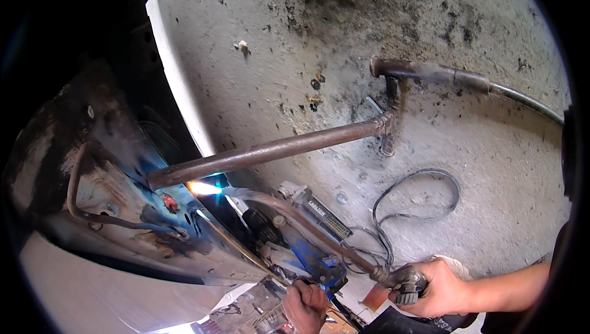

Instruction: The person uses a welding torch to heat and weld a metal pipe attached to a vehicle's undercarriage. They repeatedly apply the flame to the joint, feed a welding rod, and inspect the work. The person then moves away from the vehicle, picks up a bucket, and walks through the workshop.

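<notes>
My right hand (439,288), at the lower right, is closed around the valve end of a gas torch (313,226). The torch's long bent tube runs up and left to a bright flame (206,188). Below the flame, a thin brass-coloured filler rod (236,243) slants down to my left hand (305,306), whose fingers are pinched on it. The rod's far tip is by a rusty, scorched vehicle body part (163,202). A red glowing spot shows on this metal, next to the flame. A bent metal bar (75,189) is fixed to the same part.
A rusty steel pipe (276,153) with a crosspiece leans on the body part, just above the flame. Beyond the torch, an angle grinder (319,214) and its looped black cable (424,214) lie on the stained concrete floor (491,168). A blue metal tool (314,260) sits between my hands.
</notes>
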### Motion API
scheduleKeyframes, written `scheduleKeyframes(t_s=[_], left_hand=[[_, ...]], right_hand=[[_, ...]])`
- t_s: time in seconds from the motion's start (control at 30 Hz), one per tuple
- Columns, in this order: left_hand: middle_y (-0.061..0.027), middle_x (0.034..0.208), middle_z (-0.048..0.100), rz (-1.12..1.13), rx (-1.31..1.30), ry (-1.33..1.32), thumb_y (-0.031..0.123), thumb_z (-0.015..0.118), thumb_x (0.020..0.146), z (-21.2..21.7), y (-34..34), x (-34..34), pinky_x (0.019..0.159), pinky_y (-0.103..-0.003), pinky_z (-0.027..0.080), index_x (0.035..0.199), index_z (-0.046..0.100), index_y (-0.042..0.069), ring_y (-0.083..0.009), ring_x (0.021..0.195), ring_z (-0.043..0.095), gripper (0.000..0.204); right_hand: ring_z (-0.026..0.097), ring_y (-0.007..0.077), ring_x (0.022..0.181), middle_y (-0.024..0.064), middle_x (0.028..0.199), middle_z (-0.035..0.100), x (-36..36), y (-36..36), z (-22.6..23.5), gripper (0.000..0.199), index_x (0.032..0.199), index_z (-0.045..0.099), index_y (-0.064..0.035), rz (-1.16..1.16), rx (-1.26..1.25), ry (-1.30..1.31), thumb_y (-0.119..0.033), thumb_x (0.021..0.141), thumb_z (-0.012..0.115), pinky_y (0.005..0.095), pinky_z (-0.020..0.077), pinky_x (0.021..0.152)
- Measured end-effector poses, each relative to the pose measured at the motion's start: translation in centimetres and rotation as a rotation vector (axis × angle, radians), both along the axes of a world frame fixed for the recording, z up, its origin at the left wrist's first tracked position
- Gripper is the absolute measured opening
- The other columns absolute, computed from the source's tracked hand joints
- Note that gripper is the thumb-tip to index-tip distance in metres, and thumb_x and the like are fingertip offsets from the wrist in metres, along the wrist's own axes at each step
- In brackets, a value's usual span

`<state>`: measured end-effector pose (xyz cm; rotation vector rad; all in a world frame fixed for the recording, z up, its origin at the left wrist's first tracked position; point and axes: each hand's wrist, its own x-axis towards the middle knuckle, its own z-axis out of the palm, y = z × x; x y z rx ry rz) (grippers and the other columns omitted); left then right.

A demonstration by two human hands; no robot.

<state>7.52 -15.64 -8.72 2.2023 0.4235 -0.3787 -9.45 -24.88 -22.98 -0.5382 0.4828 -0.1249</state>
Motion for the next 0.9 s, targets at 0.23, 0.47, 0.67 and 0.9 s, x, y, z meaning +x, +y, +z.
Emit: scheduleKeyframes(t_s=[0.23,0.47,0.67,0.9], left_hand=[[0.0008,0.055,0.039,-0.355,-0.285,0.229,0.036,0.047,0.091,0.1,0.6,1.8,0.047,-0.029,0.032,0.071,0.047,0.013,-0.0144,0.048,0.039,0.031],[0.0057,0.048,0.018,-0.374,-0.041,0.033,0.045,0.04,0.092,-0.5,-2.2,0.4,0.038,-0.027,0.013,0.066,0.033,0.015,-0.0081,0.039,0.014,0.041],[0.0047,0.048,0.017,-0.427,-0.068,0.044,0.042,0.038,0.094,-0.4,-2.7,0.4,0.038,-0.027,0.013,0.068,0.033,0.013,-0.0081,0.039,0.013,0.039],[0.004,0.05,0.017,-0.437,-0.077,0.026,0.041,0.038,0.095,-0.6,-2.7,0.6,0.039,-0.027,0.013,0.069,0.031,0.013,-0.0081,0.04,0.011,0.039]], right_hand=[[0.056,0.0071,0.055,0.0038,0.064,0.064,1.8,-2.0,1.3,0.023,0.085,0.066,-0.0045,-0.031,-0.027,-0.063,-0.018,0.07,0.078,0.0247,0.0488,0.054],[0.056,0.0081,0.052,0.0054,0.063,0.064,3.5,-2.6,2.2,0.028,0.089,0.066,-0.0034,0.012,-0.083,-0.095,-0.021,0.071,0.078,0.0254,0.0487,0.052],[0.056,0.0077,0.052,0.005,0.062,0.064,3.9,-1.1,1.6,0.026,0.088,0.066,-0.0033,-0.046,-0.067,-0.114,-0.017,0.069,0.078,0.0257,0.0482,0.052],[0.054,0.0069,0.053,0.0045,0.063,0.064,4.0,-1.2,1.3,0.026,0.087,0.066,-0.0038,0.047,-0.066,-0.106,-0.016,0.067,0.079,0.0257,0.0478,0.052]])
